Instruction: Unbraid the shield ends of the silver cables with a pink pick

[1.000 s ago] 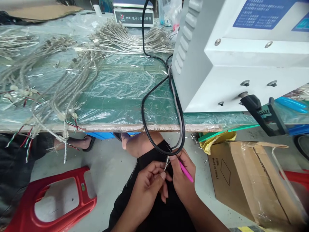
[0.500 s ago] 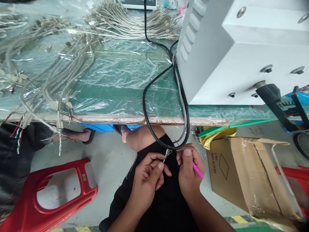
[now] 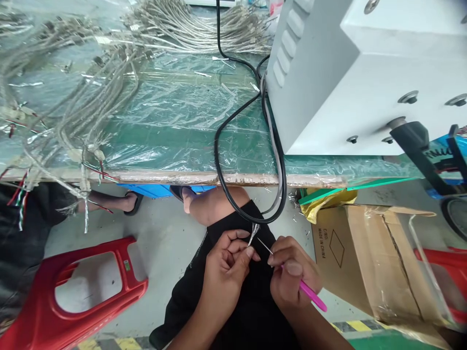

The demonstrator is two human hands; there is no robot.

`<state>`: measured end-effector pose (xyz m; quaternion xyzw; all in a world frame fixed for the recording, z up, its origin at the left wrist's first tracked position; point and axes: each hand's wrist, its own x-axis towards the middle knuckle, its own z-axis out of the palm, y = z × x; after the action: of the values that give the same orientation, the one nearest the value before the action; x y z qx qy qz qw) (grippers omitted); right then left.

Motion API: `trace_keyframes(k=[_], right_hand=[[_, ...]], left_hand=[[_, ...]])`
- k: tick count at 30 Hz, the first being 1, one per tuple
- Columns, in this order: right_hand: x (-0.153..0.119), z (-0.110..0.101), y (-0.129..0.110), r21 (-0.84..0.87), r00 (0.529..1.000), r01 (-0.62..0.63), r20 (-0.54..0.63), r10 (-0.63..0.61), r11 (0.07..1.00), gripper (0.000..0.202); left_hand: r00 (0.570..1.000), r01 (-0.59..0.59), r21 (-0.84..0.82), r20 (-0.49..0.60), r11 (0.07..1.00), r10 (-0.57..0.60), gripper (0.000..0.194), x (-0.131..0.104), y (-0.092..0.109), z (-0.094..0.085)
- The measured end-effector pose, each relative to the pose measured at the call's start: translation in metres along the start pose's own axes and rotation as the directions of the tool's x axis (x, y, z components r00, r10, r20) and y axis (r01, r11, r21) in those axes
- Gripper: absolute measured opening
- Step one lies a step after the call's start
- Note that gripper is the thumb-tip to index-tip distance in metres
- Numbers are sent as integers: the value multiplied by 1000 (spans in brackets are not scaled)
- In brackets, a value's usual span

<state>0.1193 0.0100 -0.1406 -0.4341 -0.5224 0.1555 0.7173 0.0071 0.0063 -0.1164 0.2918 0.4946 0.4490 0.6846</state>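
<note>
My left hand (image 3: 229, 267) is closed in a pinch on the lower end of a silvery, frayed wire braid (image 3: 254, 233). The braid's top touches the bottom of a black cable loop (image 3: 217, 146) in the picture; whether they are joined I cannot tell. My right hand (image 3: 294, 272) is wrapped around a pick with a pink handle (image 3: 314, 295). The pick's thin metal shaft points up and left, its tip just right of the braid. Both hands are above a black-clothed lap (image 3: 262, 301).
A large white machine (image 3: 317, 97) stands on the film-covered green table (image 3: 171, 116). Bundles of braided cables (image 3: 197, 29) lie at the back and left, some ends overhanging the edge. Below are a red stool (image 3: 40, 291) and a cardboard box (image 3: 335, 243). Another person's leg (image 3: 109, 201) is at left.
My right hand has moved down and right, away from the cable loop, and the pick's metal shaft now shows. My left hand keeps its pinch, shifted slightly.
</note>
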Motion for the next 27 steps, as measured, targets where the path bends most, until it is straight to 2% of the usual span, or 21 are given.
trace_keyframes(k=[12, 21, 24, 27], right_hand=[[9, 2, -3, -65, 992, -67, 103, 73, 996, 35], [8, 4, -2, -79, 993, -32, 114, 41, 996, 34], [8, 2, -1, -131, 987, -27, 157, 47, 991, 32], [7, -1, -3, -180, 975, -17, 214, 56, 983, 28]], left_hand=[[1000, -25, -48, 15, 999, 25, 23, 1, 3, 0], [1000, -11, -69, 13, 998, 12, 27, 2, 4, 0], [1000, -27, -37, -1, 999, 27, 24, 1, 1, 1], [995, -89, 59, -48, 994, 91, 21, -1, -4, 3]])
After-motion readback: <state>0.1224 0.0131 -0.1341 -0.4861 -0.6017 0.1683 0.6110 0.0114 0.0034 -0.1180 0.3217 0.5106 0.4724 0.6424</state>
